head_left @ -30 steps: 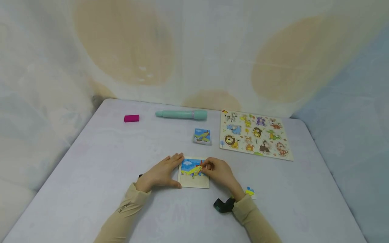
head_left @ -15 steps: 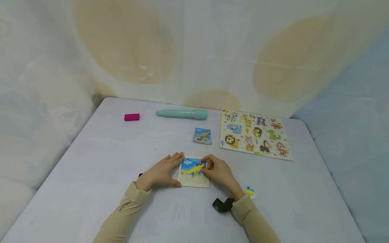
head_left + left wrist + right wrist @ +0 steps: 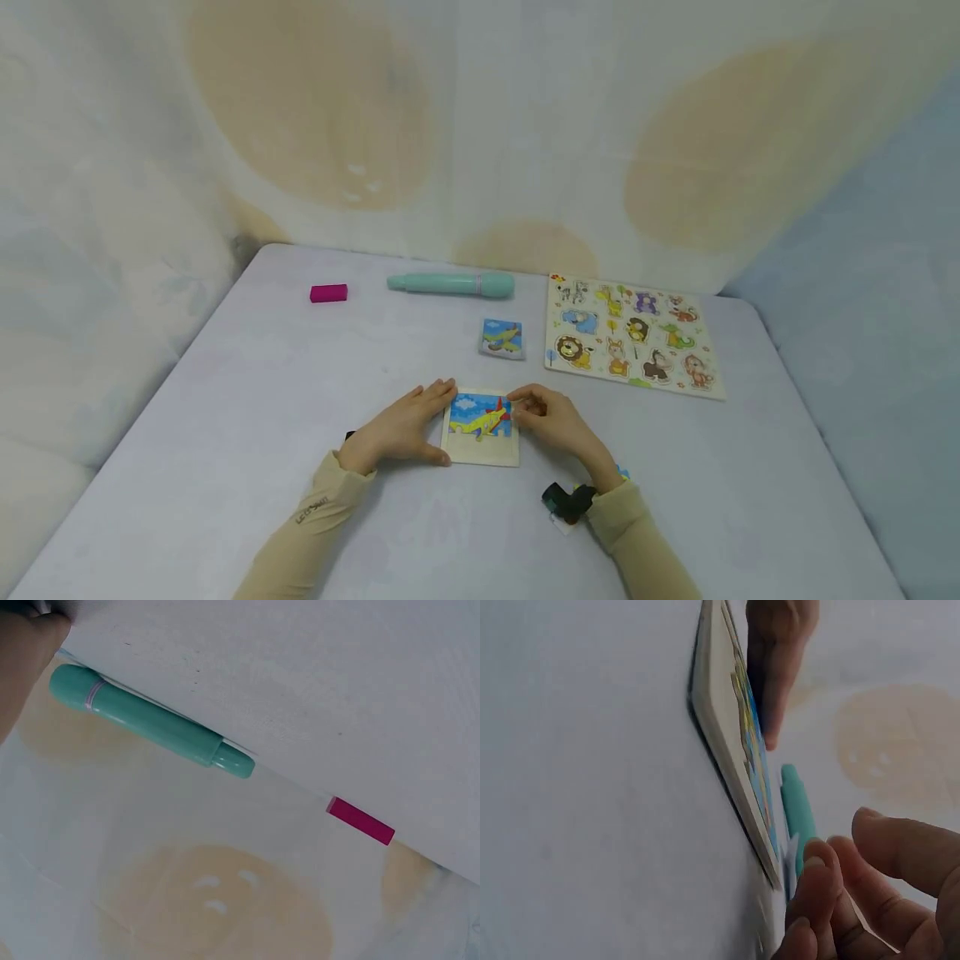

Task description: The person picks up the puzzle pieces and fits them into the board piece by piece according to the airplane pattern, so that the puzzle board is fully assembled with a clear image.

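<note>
A small wooden jigsaw tray (image 3: 483, 452) lies flat, its upper part filled with pieces (image 3: 468, 406) picturing a yellow plane with a red tail on blue sky. Along its left edge rests my left hand (image 3: 401, 425), fingers extended and thumb at the lower corner. My right hand (image 3: 555, 421) hovers at the tray's upper right corner. In the right wrist view its thumb and bent fingers (image 3: 900, 851) stand apart with nothing seen between them. A loose blue-and-yellow puzzle piece (image 3: 622, 472) is mostly hidden by the right wrist; something white (image 3: 561, 524) shows below the wrist camera.
Behind the tray lies a small plane picture card (image 3: 502, 338). A mint-green tube-like object (image 3: 452, 284) and a magenta block (image 3: 328, 293) are at the table's back. An animal peg puzzle board (image 3: 633, 333) lies at back right, before a fabric backdrop.
My right hand has drawn slightly right, off the plane's red tail, which now shows uncovered in the tray. The right wrist now covers most of the loose piece. My left hand stays in place.
</note>
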The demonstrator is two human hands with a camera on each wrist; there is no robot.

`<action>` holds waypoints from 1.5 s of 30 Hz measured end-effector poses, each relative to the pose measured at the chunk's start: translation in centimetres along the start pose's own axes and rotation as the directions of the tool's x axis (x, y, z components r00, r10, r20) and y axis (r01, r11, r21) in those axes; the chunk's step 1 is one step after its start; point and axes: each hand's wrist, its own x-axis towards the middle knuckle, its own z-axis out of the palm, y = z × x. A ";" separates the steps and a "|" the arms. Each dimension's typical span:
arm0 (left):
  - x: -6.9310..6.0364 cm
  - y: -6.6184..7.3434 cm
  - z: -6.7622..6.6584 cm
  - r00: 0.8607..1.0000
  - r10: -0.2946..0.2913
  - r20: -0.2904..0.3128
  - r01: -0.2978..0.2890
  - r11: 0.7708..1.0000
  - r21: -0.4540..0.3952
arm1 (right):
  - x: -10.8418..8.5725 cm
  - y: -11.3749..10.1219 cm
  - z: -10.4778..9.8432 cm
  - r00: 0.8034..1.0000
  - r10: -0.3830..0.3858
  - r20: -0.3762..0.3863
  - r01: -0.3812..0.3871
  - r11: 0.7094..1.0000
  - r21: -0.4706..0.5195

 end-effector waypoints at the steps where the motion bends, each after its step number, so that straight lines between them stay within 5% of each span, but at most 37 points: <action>1: 0.0 0.1 0.0 1.000 -0.003 0.004 0.003 1.000 0.006 | -0.2 0.3 -0.4 1.000 0.001 0.005 -0.001 1.000 0.025; 13: -0.2 0.2 -0.4 1.000 0.009 -0.004 -0.009 1.000 0.019 | -5.0 2.9 -4.4 0.997 0.080 -0.021 -0.078 0.994 0.070; 18: -0.4 0.1 -0.5 1.000 0.009 -0.010 -0.009 1.000 0.015 | -7.3 3.5 -4.4 0.993 0.114 0.010 -0.114 0.986 0.122; 25: -0.4 0.2 -0.6 1.000 -0.009 -0.002 0.009 1.000 0.012 | -10.1 3.1 -3.4 0.997 0.050 0.061 -0.059 0.985 0.160; 34: -0.2 0.2 -0.6 1.000 -0.016 0.005 0.016 1.000 0.025 | -12.0 3.8 -1.6 0.988 -0.088 0.125 0.083 0.996 0.045; 45: -0.3 0.3 -0.5 1.000 -0.021 0.012 0.021 1.000 0.016 | -10.1 3.2 -1.4 0.991 -0.108 0.075 0.123 0.965 -0.232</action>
